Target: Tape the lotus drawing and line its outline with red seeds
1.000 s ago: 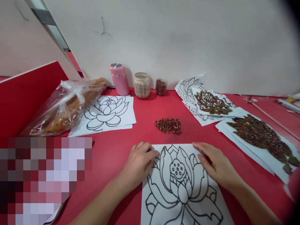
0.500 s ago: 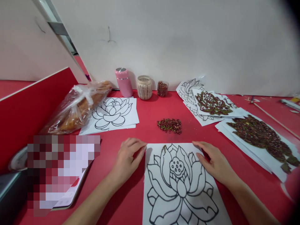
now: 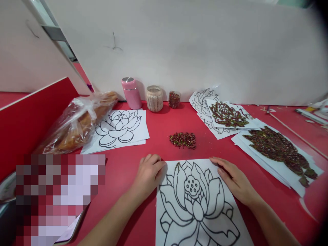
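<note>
A white sheet with a black-outlined lotus drawing (image 3: 198, 208) lies on the red table in front of me. Near the tip of one upper petal is a small patch of dark greenish bits (image 3: 177, 166). My left hand (image 3: 151, 172) is at the sheet's top left corner, fingers curled together against the paper, tips partly hidden. At the top right corner rests my right hand (image 3: 235, 179), its fingers stretched along the edge and thumb apart, touching the paper. Just beyond the sheet sits a pile of red and green beans (image 3: 182, 140).
Along the wall stand a pink bottle (image 3: 132, 94), a glass jar (image 3: 154, 99) and a small bean container (image 3: 174, 99). Bean-covered pictures (image 3: 278, 150) lie right. To the left are another lotus sheet (image 3: 139, 131), a plastic-wrapped brown bundle (image 3: 82, 119) and a blurred phone-like device (image 3: 74, 229).
My left hand's fingers have drawn closer together at the paper's corner, and the hand has shifted right. My right hand stays at the opposite corner. The view has shifted slightly.
</note>
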Demonstrator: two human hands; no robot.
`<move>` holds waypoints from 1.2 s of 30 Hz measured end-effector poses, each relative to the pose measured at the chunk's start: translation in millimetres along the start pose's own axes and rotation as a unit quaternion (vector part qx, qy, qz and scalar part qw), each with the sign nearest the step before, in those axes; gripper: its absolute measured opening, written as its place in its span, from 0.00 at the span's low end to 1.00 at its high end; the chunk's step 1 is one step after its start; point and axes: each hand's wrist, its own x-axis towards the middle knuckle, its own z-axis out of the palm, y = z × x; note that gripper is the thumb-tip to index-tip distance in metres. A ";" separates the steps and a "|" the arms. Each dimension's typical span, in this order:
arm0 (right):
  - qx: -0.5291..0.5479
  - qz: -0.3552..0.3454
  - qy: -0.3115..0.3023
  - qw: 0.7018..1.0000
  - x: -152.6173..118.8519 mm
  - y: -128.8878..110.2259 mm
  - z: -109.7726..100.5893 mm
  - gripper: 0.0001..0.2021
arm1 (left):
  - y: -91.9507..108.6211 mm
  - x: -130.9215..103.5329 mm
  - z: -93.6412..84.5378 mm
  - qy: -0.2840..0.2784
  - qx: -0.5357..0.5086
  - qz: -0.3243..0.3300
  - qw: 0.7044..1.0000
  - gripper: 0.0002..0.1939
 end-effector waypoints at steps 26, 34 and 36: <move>-0.140 -0.026 0.019 0.990 108.6 -61.8 27.9 0.05 | -1.4 -0.3 3.0 0.011 -0.013 0.002 1.000 0.11; -0.169 -0.018 0.012 0.985 110.4 -62.6 33.4 0.05 | 0.9 -0.6 2.9 0.019 -0.008 0.000 1.000 0.11; -0.165 -0.021 0.015 0.986 111.5 -63.0 34.5 0.05 | 1.0 -0.3 3.2 0.019 -0.006 0.002 1.000 0.11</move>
